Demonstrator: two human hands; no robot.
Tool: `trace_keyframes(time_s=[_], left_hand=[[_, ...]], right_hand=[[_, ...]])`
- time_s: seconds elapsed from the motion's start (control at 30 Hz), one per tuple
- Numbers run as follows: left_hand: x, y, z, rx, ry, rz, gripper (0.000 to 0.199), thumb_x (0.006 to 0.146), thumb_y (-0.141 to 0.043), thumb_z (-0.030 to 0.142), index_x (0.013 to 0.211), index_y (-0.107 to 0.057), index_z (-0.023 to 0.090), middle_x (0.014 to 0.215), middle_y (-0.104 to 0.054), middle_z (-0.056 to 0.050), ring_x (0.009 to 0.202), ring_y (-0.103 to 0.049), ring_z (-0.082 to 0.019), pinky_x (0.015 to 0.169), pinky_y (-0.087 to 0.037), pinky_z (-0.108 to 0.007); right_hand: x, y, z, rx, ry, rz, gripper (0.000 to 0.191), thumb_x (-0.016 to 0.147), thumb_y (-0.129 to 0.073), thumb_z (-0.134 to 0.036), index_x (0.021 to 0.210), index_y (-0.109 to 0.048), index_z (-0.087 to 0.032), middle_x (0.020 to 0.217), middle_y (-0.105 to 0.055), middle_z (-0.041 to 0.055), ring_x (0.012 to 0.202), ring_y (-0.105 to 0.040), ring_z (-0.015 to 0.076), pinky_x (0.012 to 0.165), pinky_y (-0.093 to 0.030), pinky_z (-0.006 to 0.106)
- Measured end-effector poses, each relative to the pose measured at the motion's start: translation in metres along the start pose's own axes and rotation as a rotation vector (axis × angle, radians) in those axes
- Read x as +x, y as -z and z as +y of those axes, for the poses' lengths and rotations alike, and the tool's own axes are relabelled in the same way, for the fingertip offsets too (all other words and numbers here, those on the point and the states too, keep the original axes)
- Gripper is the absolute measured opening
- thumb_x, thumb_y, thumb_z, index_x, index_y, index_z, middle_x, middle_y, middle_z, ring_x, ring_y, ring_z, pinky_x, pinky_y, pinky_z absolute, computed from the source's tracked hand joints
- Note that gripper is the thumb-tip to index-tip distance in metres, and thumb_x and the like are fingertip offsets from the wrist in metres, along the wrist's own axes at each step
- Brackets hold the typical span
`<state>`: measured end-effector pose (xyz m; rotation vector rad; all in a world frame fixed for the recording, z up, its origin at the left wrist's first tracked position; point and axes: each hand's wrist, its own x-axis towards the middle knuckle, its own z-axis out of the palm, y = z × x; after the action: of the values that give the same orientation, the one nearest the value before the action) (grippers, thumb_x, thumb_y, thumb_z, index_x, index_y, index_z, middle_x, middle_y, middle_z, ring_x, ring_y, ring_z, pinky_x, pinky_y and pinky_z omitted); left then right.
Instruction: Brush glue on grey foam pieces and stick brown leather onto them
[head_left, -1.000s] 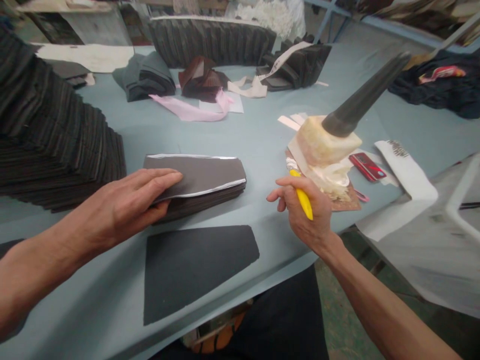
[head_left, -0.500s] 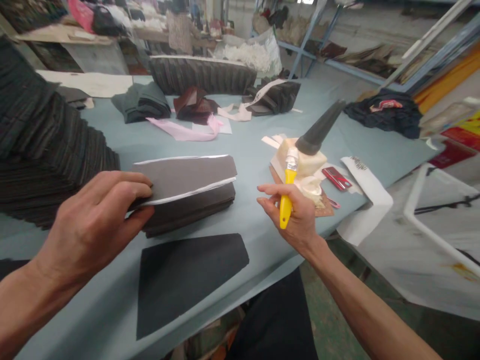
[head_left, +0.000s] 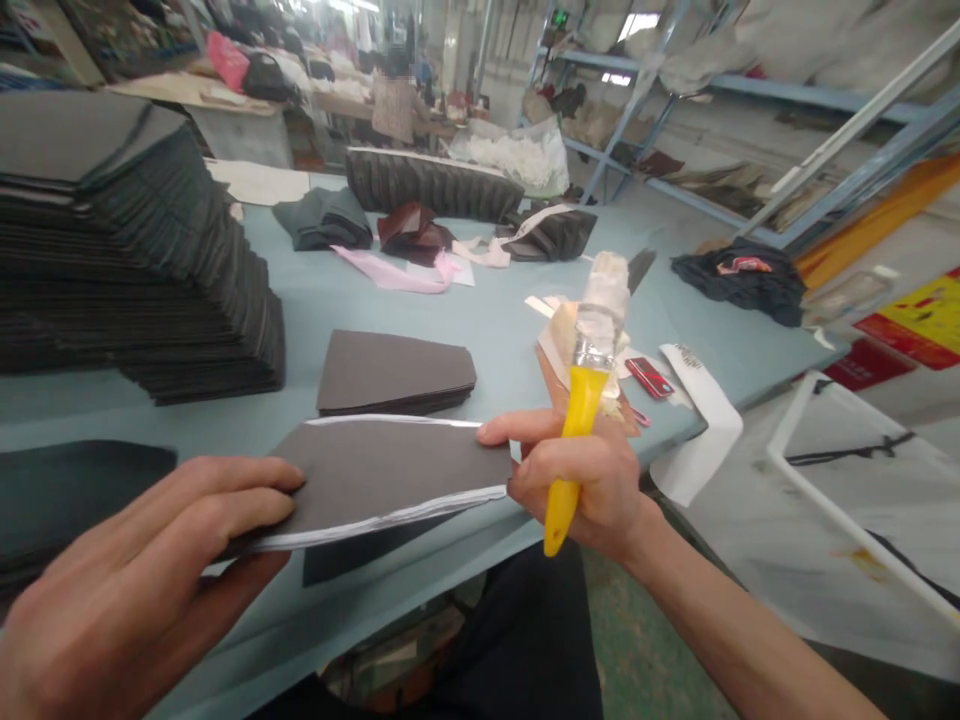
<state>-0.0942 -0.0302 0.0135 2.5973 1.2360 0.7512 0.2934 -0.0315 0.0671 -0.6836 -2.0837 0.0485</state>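
Note:
Between my two hands a dark grey panel (head_left: pixel 409 468) with white long edges hangs low over the table's near side. My left hand (head_left: pixel 172 560) pinches its left end, fingers on top and thumb beneath. My right hand (head_left: pixel 581 480) is closed around the yellow handle of a paintbrush (head_left: pixel 577 420), bristles up and coated pale. That same hand also grips the panel's right end, index finger on its top face. Just behind lies a low stack of grey panels (head_left: pixel 397 368). A dark flat piece (head_left: pixel 360 555) is partly hidden under the held panel.
A tall stack of dark panels (head_left: pixel 187 270) rises on the left. Behind the brush are a cream block (head_left: pixel 562 330) and a red box (head_left: pixel 649 377). Dark cloth bundles (head_left: pixel 435 185) and a pink strip (head_left: pixel 390 272) lie further back. A white-framed bin (head_left: pixel 847 520) stands right.
The white-edged panel has come off the low stack toward me and to the right. My right hand, holding the brush, has closed on its right end. The view has shifted too.

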Motion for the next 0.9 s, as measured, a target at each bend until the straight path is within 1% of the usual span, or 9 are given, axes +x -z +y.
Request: trace_keyframes(time_s=[0.07, 0.17, 0.3, 0.37, 0.4, 0.53, 0.6, 0.7, 0.9], left_hand=[[0.000, 0.001, 0.030, -0.104, 0.107, 0.106, 0.030, 0.086, -0.064, 0.037, 0.112, -0.069, 0.050, 0.124, -0.080, 0.002, 0.105, -0.080, -0.033, 0.095, -0.067, -0.053], [0.003, 0.009, 0.059, -0.168, 0.291, 0.131, 0.010, 0.094, -0.062, 0.046, 0.097, -0.070, 0.043, 0.103, -0.081, 0.004, 0.090, -0.078, -0.027, 0.089, -0.066, -0.044], [0.000, 0.014, 0.059, -0.417, 0.623, 0.096, 0.033, 0.080, -0.078, 0.061, 0.083, -0.072, 0.029, 0.073, -0.071, 0.001, 0.065, -0.063, -0.020, 0.058, -0.054, -0.031], [-0.003, 0.007, 0.054, -0.740, 0.761, 0.183, 0.037, 0.067, -0.090, 0.056, 0.078, -0.071, 0.025, 0.067, -0.067, 0.001, 0.062, -0.060, -0.017, 0.054, -0.052, -0.027], [-0.004, 0.000, 0.053, -0.924, 0.810, 0.259, 0.040, 0.062, -0.093, 0.054, 0.081, -0.073, 0.025, 0.071, -0.071, -0.001, 0.065, -0.063, -0.018, 0.058, -0.056, -0.028], [-0.004, -0.025, 0.059, -1.147, 0.882, 0.392, 0.047, 0.059, -0.096, 0.059, 0.081, -0.073, 0.025, 0.076, -0.074, -0.001, 0.065, -0.066, -0.015, 0.062, -0.060, -0.026], [0.001, -0.030, 0.064, -1.184, 0.895, 0.394, 0.050, 0.056, -0.099, 0.058, 0.075, -0.069, 0.023, 0.074, -0.072, -0.001, 0.064, -0.064, -0.012, 0.059, -0.056, -0.022], [0.009, -0.032, 0.064, -1.205, 0.899, 0.381, 0.056, 0.052, -0.102, 0.058, 0.070, -0.064, 0.021, 0.070, -0.069, 0.000, 0.061, -0.062, -0.011, 0.057, -0.054, -0.021], [0.012, -0.044, 0.042, -1.072, 0.881, 0.289, 0.045, 0.061, -0.098, 0.049, 0.071, -0.064, 0.020, 0.059, -0.060, 0.004, 0.052, -0.055, -0.009, 0.054, -0.049, -0.020]], right_hand=[[0.001, 0.002, -0.009, -0.015, 0.034, -0.050, 0.024, 0.094, -0.067, -0.005, 0.082, -0.059, -0.024, 0.109, -0.086, 0.0050, 0.080, -0.081, 0.0146, 0.069, -0.065, 0.025], [0.004, 0.001, -0.021, -0.017, 0.054, -0.040, 0.028, 0.092, -0.073, -0.004, 0.083, -0.056, -0.024, 0.103, -0.085, 0.0019, 0.080, -0.081, 0.0136, 0.070, -0.065, 0.023], [0.009, -0.002, -0.034, -0.032, -0.078, 0.107, 0.029, 0.093, -0.077, -0.009, 0.092, -0.055, -0.027, 0.097, -0.079, -0.0021, 0.080, -0.078, 0.0136, 0.071, -0.064, 0.026], [0.012, -0.004, -0.037, -0.102, -0.138, 0.164, 0.027, 0.093, -0.078, -0.013, 0.095, -0.056, -0.028, 0.093, -0.076, -0.0021, 0.083, -0.078, 0.0159, 0.074, -0.064, 0.030], [0.012, -0.005, -0.036, -0.144, -0.154, 0.183, 0.027, 0.092, -0.079, -0.014, 0.096, -0.056, -0.027, 0.092, -0.074, -0.0021, 0.082, -0.077, 0.0166, 0.074, -0.064, 0.030], [0.006, -0.015, -0.026, -0.160, -0.252, 0.257, 0.030, 0.089, -0.081, -0.013, 0.095, -0.055, -0.027, 0.086, -0.067, -0.0041, 0.062, -0.061, 0.0119, 0.057, -0.052, 0.028], [-0.003, -0.023, -0.018, -0.100, -0.321, 0.304, 0.028, 0.091, -0.080, -0.016, 0.095, -0.055, -0.027, 0.085, -0.066, -0.0037, 0.059, -0.055, 0.0115, 0.054, -0.048, 0.029], [-0.022, -0.036, -0.008, -0.031, -0.428, 0.380, 0.026, 0.091, -0.082, -0.023, 0.097, -0.057, -0.028, 0.088, -0.065, -0.0013, 0.065, -0.057, 0.0144, 0.059, -0.049, 0.031], [-0.053, -0.060, -0.001, -0.067, -0.574, 0.427, 0.026, 0.089, -0.082, -0.031, 0.094, -0.057, -0.027, 0.085, -0.059, -0.0013, 0.067, -0.054, 0.0157, 0.063, -0.048, 0.035]])
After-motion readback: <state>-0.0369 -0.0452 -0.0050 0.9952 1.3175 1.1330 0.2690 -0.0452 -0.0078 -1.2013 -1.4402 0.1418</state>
